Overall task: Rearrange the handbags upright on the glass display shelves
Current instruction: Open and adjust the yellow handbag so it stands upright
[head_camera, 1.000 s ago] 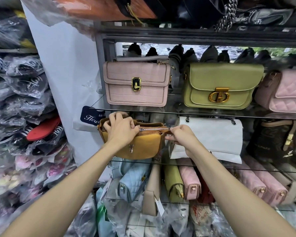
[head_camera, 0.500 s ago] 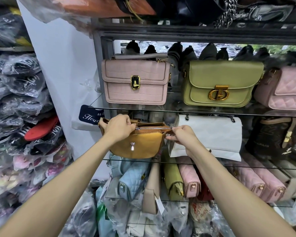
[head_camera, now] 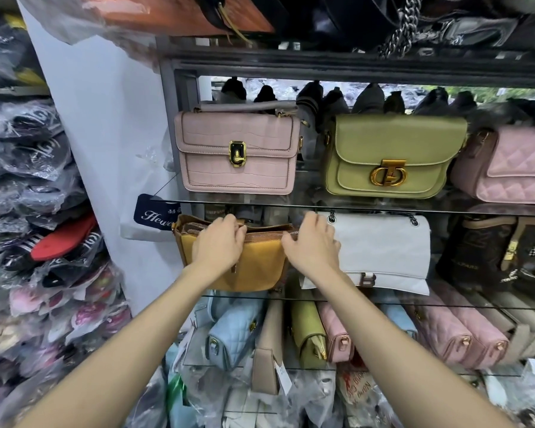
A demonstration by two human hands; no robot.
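Glass shelves crowded with handbags. Mustard bag upright on middle shelf, just left of white bag. Left hand curled over its top edge; right hand grips its zipper end, fingers bent

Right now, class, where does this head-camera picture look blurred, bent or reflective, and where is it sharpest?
Head view: sharpest on the pink croc bag and green bag; motion blur on the right hand and the packed goods at the left edge; wide-angle bending bows the glass shelf; faint reflections show on that glass.
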